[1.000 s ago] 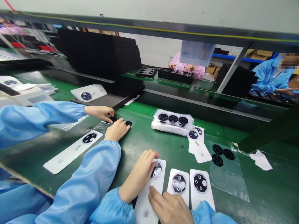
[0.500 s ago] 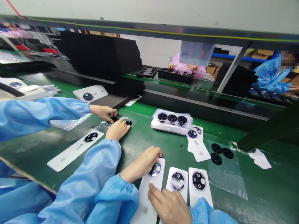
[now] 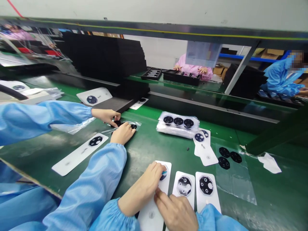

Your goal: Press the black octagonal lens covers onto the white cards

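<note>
My left hand [image 3: 144, 186] lies on the leftmost of three white cards [image 3: 150, 215] at the near edge of the green belt. Its fingertips are pinched over that card's round camera ring [image 3: 164, 175], where a small blue tab shows. My right hand [image 3: 175, 211] is just behind it with curled fingers, its index fingertip pressing the same card down. The middle card [image 3: 184, 186] and the right card [image 3: 206, 186] each carry a dark ring and lie untouched beside my hands.
A co-worker in blue sleeves at my left has both hands [image 3: 121, 133] on a clear film with black discs. Further off lie a bagged stack [image 3: 178, 123], loose white cards [image 3: 204, 150], black discs on film [image 3: 227, 157], a long card [image 3: 80, 154] and stacked black trays [image 3: 106, 57].
My left hand lifted off the ring half a second ago and has come back down over it, fingertips pinched at a blue tab. My right hand has stayed on the card.
</note>
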Demonstrator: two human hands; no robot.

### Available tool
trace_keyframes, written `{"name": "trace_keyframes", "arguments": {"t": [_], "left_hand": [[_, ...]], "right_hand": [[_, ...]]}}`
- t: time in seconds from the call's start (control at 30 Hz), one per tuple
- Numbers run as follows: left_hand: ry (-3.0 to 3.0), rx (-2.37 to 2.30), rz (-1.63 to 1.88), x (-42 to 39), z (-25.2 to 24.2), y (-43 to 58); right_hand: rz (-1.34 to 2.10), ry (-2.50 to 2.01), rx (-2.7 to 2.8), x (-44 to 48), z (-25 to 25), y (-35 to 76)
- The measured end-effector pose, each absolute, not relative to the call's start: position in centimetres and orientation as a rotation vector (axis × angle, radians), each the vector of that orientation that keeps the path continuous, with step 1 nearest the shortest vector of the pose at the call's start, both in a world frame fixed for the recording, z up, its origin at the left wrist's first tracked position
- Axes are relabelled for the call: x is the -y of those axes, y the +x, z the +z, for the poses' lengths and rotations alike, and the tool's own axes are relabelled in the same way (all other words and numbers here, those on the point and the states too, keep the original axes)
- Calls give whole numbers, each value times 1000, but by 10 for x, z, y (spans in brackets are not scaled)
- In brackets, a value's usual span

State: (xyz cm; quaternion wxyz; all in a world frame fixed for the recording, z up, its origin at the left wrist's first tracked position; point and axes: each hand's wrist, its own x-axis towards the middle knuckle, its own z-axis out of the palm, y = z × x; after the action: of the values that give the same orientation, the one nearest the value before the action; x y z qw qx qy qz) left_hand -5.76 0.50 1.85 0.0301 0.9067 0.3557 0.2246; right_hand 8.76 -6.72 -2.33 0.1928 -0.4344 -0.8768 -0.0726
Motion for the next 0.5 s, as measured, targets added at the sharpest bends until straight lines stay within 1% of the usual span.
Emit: {"name": "trace_keyframes", "arguments": {"t": [0.07,0.13,0.3,0.43,0.5], "left_hand": [[2736,-1048,569,2,18,-62],[2641,-1034,528,8,15,-66],[2445,-1088,671,21,4,-65],[2217,-1082,723,36,17,-78],[2087,-1027,679,47,26,-92]], "right_hand": [[-195,-1206,2479,67,-22,88],[-191,-1207,2489,67,-21,88],[-138,-1225,2475,68,-21,86],[-106,-1251,2467,69,-19,88],[30,-1222,2453,67,-13,92]]}}
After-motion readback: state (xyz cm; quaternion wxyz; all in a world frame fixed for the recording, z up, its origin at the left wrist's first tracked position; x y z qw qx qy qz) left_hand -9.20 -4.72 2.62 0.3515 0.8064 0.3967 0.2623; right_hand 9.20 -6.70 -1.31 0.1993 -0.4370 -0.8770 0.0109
